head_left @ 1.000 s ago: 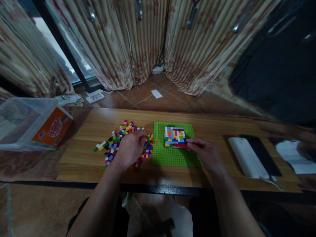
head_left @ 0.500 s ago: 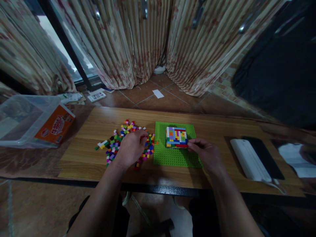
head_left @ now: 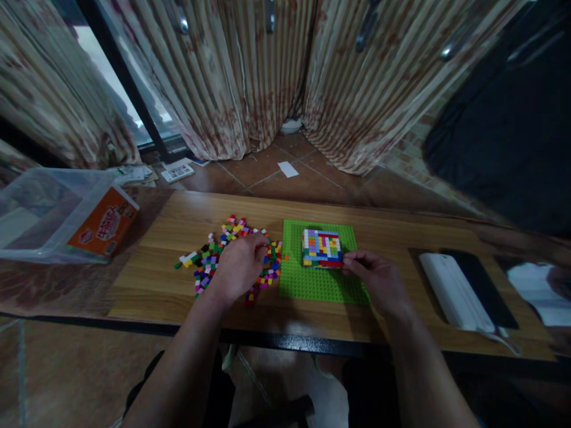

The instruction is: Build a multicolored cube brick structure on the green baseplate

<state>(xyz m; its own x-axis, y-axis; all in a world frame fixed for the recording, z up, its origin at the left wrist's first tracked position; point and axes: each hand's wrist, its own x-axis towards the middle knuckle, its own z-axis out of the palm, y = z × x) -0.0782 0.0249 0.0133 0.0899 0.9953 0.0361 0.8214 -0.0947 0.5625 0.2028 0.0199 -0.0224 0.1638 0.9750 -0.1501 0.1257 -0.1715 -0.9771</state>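
A low rectangular block of many-coloured building bricks [head_left: 321, 246] stands on a green studded baseplate [head_left: 307, 288]. At its front right corner is my right hand [head_left: 377, 279], the thumb and forefinger closed together against the block's edge. My left hand [head_left: 241, 264] is over a spread pile of loose building bricks [head_left: 203, 264] to the left of the baseplate. Its fingers are bent into a pinch; whatever is between the tips is hidden or too small to name. One small orange brick [head_left: 286, 257] lies on the baseplate's left side.
A clear plastic bin [head_left: 49, 214] with an orange label stands at the left end of the wooden table [head_left: 151, 279]. On the right lie a white case [head_left: 455, 291] with a strap, a dark flat object [head_left: 486, 285] and white paper [head_left: 533, 291]. Curtains hang beyond the table.
The view has shifted slightly, so everything appears a little further right. Both hands stay in nearly the same places, and the block looks unchanged.
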